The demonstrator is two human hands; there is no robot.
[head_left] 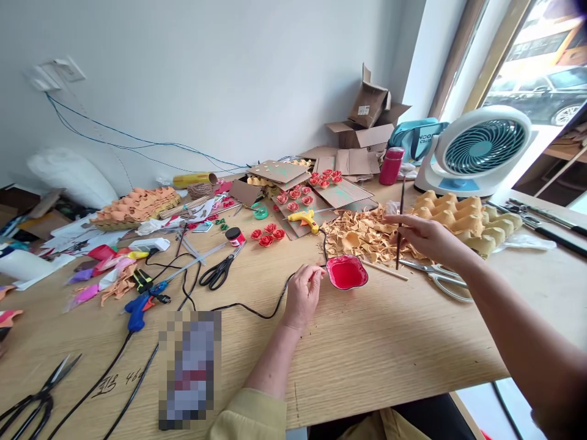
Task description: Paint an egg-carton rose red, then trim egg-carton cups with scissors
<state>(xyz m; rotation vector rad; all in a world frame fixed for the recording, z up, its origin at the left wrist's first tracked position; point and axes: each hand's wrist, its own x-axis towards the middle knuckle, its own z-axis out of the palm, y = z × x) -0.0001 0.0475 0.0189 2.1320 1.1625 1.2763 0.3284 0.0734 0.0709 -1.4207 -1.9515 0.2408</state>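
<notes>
My left hand (304,292) is closed, thumb and fingertips pinched at the left edge of a small wavy-rimmed dish (347,272) of red paint. In my right hand (424,235) a thin dark paintbrush (402,208) stands nearly upright, gripped between thumb and fingers to the right of the dish. Behind the dish lies a heap of torn tan egg-carton pieces (353,235). A thin wooden stick (385,271) and light-handled scissors (447,282) rest below my right hand. Several red paper roses (268,235) lie farther left.
A yellow glue gun (305,219), black scissors (217,272), a paint jar (235,236) and a blue glue gun (140,307) lie leftward, with cords across the table. Egg cartons (449,211), a fan (481,150) and a red bottle (391,166) stand right. Cardboard (346,190) is at the back.
</notes>
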